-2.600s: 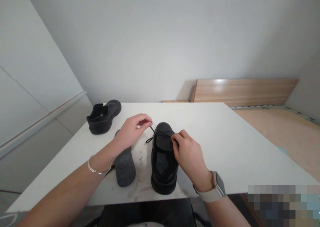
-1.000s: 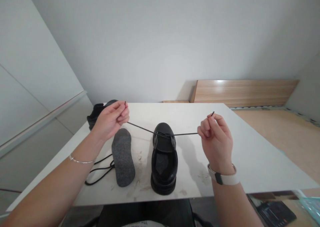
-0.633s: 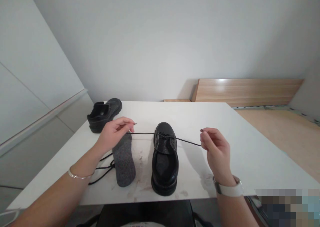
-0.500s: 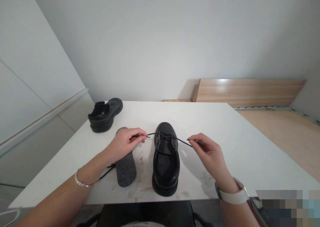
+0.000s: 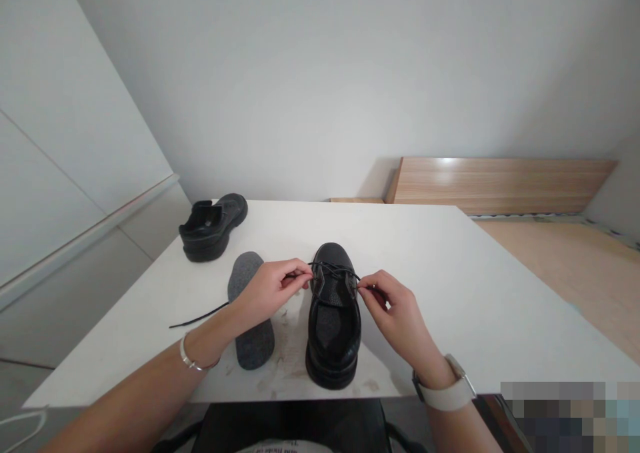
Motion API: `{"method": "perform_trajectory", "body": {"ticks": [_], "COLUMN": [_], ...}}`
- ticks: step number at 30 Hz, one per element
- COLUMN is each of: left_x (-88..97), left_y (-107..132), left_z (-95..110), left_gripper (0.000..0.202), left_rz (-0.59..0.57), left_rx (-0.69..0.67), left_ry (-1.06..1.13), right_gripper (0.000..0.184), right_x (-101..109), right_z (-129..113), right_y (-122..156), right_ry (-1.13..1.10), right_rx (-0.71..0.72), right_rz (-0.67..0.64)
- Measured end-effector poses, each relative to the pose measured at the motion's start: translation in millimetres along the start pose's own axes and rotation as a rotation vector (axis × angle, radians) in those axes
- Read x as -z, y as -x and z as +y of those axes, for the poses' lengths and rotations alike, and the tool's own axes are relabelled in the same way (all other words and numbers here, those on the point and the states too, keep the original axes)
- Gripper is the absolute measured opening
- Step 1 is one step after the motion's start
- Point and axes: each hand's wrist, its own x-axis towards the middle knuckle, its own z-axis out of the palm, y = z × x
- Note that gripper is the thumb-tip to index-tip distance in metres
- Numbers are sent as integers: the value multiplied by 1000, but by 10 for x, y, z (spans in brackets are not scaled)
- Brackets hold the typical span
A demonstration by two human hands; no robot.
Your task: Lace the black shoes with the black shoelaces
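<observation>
Two pinch grips on the black shoelace (image 5: 333,268), left hand (image 5: 277,284) and right hand (image 5: 394,306), thumb to index, either side of the black leather shoe (image 5: 331,294), upright on smudged white table (image 5: 425,253). Gray insole (image 5: 255,346) and second shoe (image 5: 207,240) to its left, wooden headboard (image 5: 505,183) far right; shirt print (image 5: 283,448) cropped, mostly illegible.

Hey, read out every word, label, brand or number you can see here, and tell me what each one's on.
"The": appears to be on the pale printed fabric at the bottom edge.
Second line of print, same fabric: too blurred and cut off to read.
Near black shoe, far black shoe, grey insole: no readable text.
Pixelated patch, lower right: nothing readable.
</observation>
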Motion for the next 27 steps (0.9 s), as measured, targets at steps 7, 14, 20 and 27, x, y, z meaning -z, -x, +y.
{"method": "perform_trajectory", "body": {"ticks": [7,14,20,27], "left_x": [-82,-100,-128,-191], "left_y": [-23,-22,25,98], "left_z": [-43,-107,-30,238], "left_gripper": [12,10,17,35], "left_rz": [-3,236,136,117], "left_rx": [-52,-290,-188,-83], "left_ry": [-36,-310,-211,-279], "right_gripper": [10,9,10,11], "right_x": [-8,-20,-17,-18], "right_z": [-10,-41,-34,-68], "right_y": [-29,-24,-12,-8], "right_ry": [32,-5,-12,-16], "right_rx": [18,29,44,40], "right_rz": [13,4,7,-2]}}
